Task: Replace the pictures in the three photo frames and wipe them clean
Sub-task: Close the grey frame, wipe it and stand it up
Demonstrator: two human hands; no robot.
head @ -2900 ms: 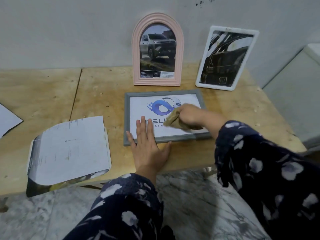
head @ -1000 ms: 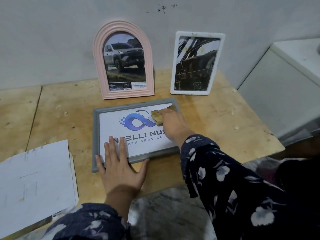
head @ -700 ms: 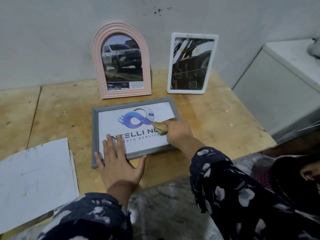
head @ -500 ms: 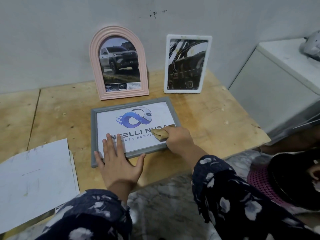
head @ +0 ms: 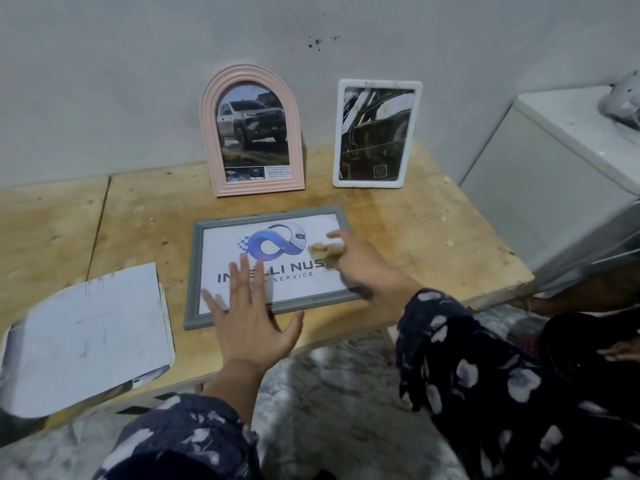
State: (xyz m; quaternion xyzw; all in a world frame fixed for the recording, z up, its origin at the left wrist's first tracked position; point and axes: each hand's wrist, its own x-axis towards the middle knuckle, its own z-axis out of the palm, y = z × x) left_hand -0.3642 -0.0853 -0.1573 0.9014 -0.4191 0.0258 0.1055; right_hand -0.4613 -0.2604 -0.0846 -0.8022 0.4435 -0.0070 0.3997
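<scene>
A grey frame lies flat on the wooden table, holding a white print with a blue logo. My left hand presses flat, fingers spread, on the frame's near edge. My right hand holds a tan cloth on the glass at the frame's right side, with the index finger stretched out. A pink arched frame with a pickup truck picture leans on the wall behind. Next to it, on the right, stands a white frame with a dark car picture.
Loose paper sheets lie face down at the table's left front, overhanging the edge. A white cabinet stands close to the table's right side. The grey wall runs right behind the frames. Marble floor shows below.
My right hand has slid the cloth away from the frame's near right corner, up the right side of the glass. My left hand stays pressed on the frame's near edge.
</scene>
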